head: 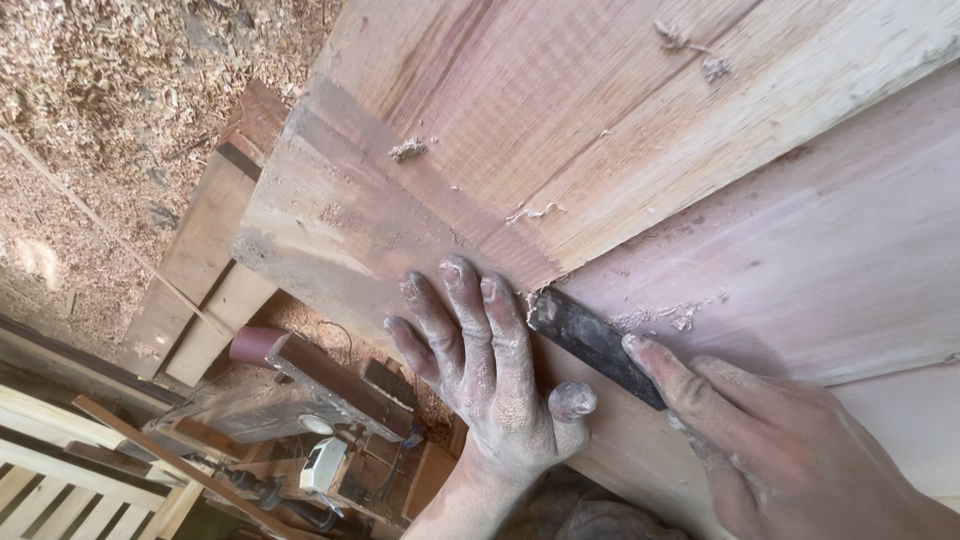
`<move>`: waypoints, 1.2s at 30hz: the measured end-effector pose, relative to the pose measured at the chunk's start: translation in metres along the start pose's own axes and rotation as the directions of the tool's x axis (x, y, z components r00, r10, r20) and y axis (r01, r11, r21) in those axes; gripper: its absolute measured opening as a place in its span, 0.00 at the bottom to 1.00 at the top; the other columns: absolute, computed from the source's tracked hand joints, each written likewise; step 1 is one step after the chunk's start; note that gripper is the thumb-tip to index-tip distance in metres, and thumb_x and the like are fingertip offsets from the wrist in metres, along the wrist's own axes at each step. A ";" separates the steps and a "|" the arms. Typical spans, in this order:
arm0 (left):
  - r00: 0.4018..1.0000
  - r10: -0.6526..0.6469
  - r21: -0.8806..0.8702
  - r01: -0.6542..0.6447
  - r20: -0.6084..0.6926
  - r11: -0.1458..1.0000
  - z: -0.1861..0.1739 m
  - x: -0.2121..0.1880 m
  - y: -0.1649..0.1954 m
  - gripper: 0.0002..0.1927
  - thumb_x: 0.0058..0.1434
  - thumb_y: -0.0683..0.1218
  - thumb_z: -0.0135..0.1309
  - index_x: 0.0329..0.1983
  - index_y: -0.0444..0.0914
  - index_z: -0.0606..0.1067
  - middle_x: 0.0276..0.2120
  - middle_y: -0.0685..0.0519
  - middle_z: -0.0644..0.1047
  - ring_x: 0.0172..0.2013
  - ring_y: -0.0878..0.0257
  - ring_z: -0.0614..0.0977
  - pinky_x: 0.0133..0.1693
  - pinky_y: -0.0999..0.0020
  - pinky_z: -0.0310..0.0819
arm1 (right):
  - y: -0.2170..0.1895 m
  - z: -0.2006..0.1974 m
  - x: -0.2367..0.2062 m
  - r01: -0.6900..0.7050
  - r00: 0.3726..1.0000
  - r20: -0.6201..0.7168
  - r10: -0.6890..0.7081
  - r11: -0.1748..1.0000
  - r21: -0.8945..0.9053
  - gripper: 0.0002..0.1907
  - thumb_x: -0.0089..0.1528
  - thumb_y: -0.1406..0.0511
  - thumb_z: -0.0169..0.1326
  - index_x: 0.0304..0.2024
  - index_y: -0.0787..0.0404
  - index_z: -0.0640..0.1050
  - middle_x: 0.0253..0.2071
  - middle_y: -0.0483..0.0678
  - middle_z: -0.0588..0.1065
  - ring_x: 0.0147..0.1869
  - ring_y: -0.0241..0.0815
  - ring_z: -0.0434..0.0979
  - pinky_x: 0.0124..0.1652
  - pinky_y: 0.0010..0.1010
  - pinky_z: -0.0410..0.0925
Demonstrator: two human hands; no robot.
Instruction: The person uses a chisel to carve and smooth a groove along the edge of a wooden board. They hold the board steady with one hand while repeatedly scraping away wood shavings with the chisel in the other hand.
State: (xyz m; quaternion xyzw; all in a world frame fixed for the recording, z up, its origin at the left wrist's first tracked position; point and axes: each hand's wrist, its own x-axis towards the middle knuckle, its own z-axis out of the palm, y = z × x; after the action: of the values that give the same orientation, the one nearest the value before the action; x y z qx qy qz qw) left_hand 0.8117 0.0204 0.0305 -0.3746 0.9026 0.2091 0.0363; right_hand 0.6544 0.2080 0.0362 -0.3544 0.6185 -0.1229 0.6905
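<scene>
My left hand [480, 360], dusty with sawdust, lies flat on a reddish wooden board [420, 130], fingers spread and pointing up along it. My right hand [770, 440] grips a dark flat chisel [590, 340], with the index finger stretched along its blade. The chisel's tip sits at the joint where this board meets a paler pinkish board [820, 250], right beside my left index finger. Small wood shavings [660, 318] lie along the joint.
Sawdust and chips cover the floor [110, 110] at the upper left. Below the boards stand wooden planks [200, 270], a belt sander with a reddish belt [300, 380], a small white power tool [325, 462] and pale timber slats [70, 470].
</scene>
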 end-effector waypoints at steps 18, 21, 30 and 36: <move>1.000 0.007 0.000 -0.007 0.004 1.000 -0.003 0.002 0.002 0.42 0.75 0.68 0.18 0.77 0.34 0.55 0.78 0.41 0.52 0.79 0.39 0.44 0.77 0.41 0.19 | -0.024 -0.010 0.005 0.287 0.918 -0.306 -0.253 0.955 0.071 0.49 0.50 0.72 0.55 0.76 0.62 0.62 0.60 0.62 0.75 0.58 0.56 0.81 0.49 0.41 0.76; 1.000 0.009 0.000 -0.009 -0.015 1.000 0.000 0.001 0.001 0.42 0.75 0.69 0.16 0.78 0.35 0.54 0.78 0.43 0.51 0.80 0.41 0.43 0.77 0.43 0.18 | -0.031 -0.008 0.009 0.319 0.872 -0.396 -0.288 0.948 0.014 0.45 0.51 0.72 0.54 0.74 0.62 0.63 0.62 0.62 0.75 0.58 0.57 0.80 0.48 0.41 0.76; 0.996 0.006 0.024 -0.004 -0.087 1.000 0.007 0.006 0.006 0.44 0.75 0.70 0.11 0.81 0.39 0.50 0.81 0.47 0.48 0.79 0.50 0.42 0.77 0.51 0.19 | -0.060 -0.002 0.025 0.363 0.804 -0.541 -0.245 0.924 0.120 0.38 0.50 0.78 0.50 0.67 0.71 0.66 0.49 0.63 0.78 0.48 0.59 0.82 0.46 0.44 0.75; 0.993 0.036 -0.028 -0.039 -0.110 0.999 0.008 0.003 0.003 0.44 0.75 0.70 0.14 0.79 0.37 0.54 0.80 0.48 0.51 0.79 0.51 0.44 0.77 0.53 0.21 | -0.047 -0.025 0.029 0.463 0.734 -0.558 -0.387 0.886 -0.005 0.32 0.59 0.81 0.44 0.68 0.74 0.68 0.58 0.66 0.77 0.39 0.50 0.83 0.30 0.22 0.73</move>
State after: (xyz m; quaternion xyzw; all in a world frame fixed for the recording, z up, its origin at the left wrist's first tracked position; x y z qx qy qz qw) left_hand 0.8073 0.0235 0.0236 -0.3688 0.9069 0.2026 -0.0230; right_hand 0.6489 0.1484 0.0445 -0.3893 0.6811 -0.4141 0.4616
